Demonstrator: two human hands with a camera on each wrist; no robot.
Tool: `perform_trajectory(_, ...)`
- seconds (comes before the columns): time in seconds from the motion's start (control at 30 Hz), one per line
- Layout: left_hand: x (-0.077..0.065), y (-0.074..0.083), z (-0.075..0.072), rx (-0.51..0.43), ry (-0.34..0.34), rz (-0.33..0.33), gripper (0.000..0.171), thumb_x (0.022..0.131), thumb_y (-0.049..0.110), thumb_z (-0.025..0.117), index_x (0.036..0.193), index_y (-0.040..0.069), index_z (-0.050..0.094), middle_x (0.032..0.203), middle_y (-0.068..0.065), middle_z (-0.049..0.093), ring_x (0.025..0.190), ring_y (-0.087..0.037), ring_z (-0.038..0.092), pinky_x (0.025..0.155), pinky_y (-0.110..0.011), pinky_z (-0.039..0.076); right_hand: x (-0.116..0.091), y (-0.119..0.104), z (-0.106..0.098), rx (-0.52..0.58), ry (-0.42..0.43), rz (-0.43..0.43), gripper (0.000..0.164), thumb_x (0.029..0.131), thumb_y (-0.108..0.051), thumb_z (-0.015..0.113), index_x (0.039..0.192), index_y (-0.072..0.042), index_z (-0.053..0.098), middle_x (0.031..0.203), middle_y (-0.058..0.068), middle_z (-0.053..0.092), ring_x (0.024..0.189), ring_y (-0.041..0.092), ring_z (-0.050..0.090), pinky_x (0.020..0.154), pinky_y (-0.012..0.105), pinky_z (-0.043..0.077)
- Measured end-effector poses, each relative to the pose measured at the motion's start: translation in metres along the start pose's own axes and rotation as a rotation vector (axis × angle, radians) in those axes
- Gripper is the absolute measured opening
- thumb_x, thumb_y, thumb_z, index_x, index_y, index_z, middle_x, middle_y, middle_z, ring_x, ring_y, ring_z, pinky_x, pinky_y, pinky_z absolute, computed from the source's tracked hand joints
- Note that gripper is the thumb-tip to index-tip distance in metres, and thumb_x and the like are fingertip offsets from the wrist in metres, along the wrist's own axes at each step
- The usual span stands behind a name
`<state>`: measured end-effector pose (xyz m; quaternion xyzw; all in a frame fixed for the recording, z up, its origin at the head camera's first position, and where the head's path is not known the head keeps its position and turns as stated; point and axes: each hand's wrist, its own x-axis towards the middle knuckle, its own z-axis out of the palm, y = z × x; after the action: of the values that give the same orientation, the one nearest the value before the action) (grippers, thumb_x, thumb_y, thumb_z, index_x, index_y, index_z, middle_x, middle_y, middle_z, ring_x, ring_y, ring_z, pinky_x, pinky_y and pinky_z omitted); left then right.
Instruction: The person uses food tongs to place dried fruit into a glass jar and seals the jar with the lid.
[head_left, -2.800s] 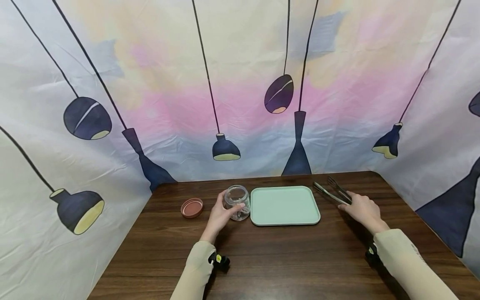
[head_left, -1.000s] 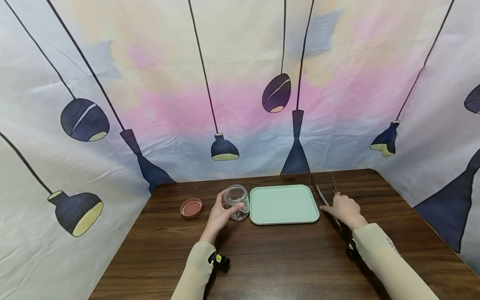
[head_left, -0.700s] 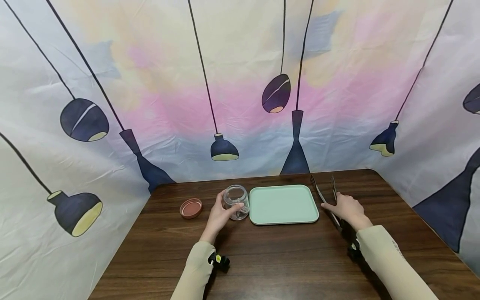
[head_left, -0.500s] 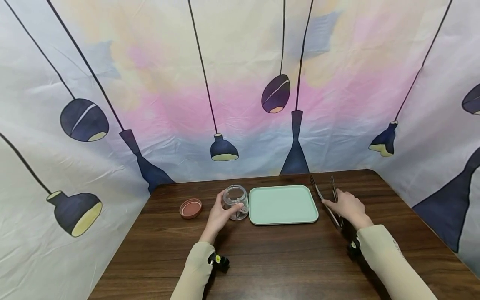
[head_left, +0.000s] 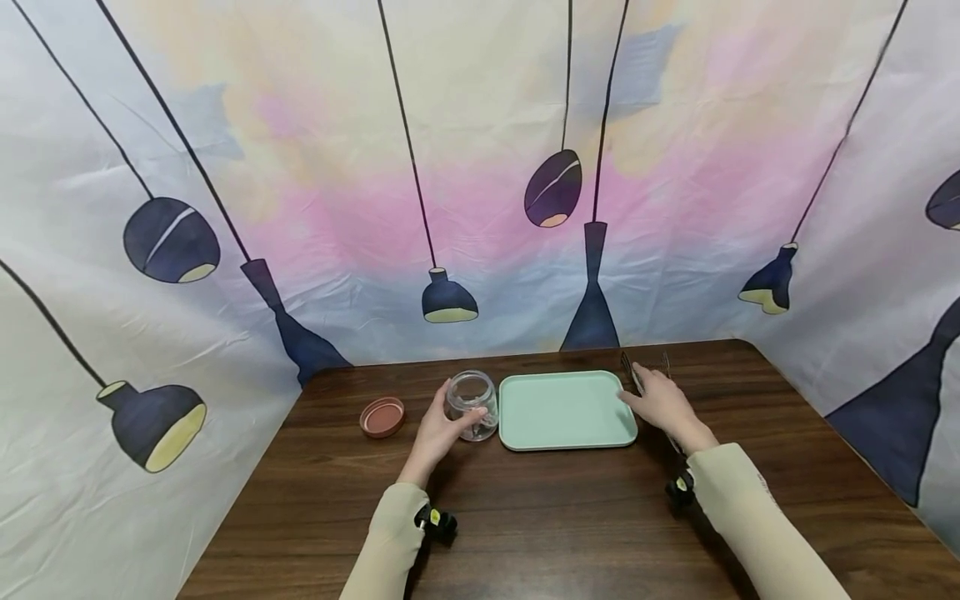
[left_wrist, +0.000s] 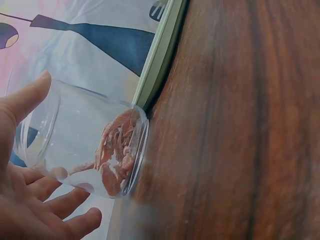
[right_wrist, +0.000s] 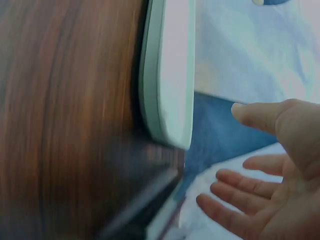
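Observation:
My left hand (head_left: 437,429) holds a clear jar (head_left: 472,393), its thumb on the near side and its fingers along the far side. The jar stands upright without a lid at the left edge of a mint-green tray (head_left: 567,411). In the left wrist view, pinkish-brown shapes show low in the jar (left_wrist: 117,152); I cannot tell if they are contents or skin seen through the wall. My right hand (head_left: 663,408), fingers spread and holding nothing, is over the metal tongs (head_left: 627,365) by the tray's right edge. The hand partly hides the tongs, which are blurred in the right wrist view.
A reddish-brown lid (head_left: 382,417) lies on the wooden table (head_left: 555,525), left of the jar. Behind the table's back edge hangs a cloth (head_left: 495,192) printed with lamps.
My right hand first moves the tongs left to beside the tray, then comes off them and shifts toward the tray and slightly forward. The left hand and jar stay in place.

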<state>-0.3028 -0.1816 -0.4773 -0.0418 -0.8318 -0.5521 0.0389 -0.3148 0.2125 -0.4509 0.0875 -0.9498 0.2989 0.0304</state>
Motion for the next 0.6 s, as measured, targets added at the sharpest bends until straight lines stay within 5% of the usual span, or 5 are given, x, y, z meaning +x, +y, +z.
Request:
perform_trajectory(0.3,0.000,0.003,-0.007,0.038,-0.033,-0.004,0.098,0.084,0.048,0.080,0.159,0.014,0.028,0.153,-0.019,0.043,0.141,-0.039,0.039,0.108,-0.063,0.034,0.020,-0.032,0.029,0.072,-0.013,-0.133,0.070,0.099,-0.025,0.065,0.153,0.007,0.033,0.137,0.032,0.052,0.123,0.048,0.052,0.100,0.064,0.040)
perform_trajectory(0.6,-0.001,0.003,-0.018,0.075,-0.092,-0.016,0.106,0.084,0.052,0.080,0.162,0.014,0.019,0.155,-0.021,0.039,0.141,-0.038,0.040,0.105,-0.061,0.038,0.028,-0.064,0.056,0.104,-0.055,-0.173,0.074,0.095,-0.027,0.072,0.155,-0.001,0.037,0.153,0.032,0.036,0.137,0.050,0.037,0.103,0.063,0.038)
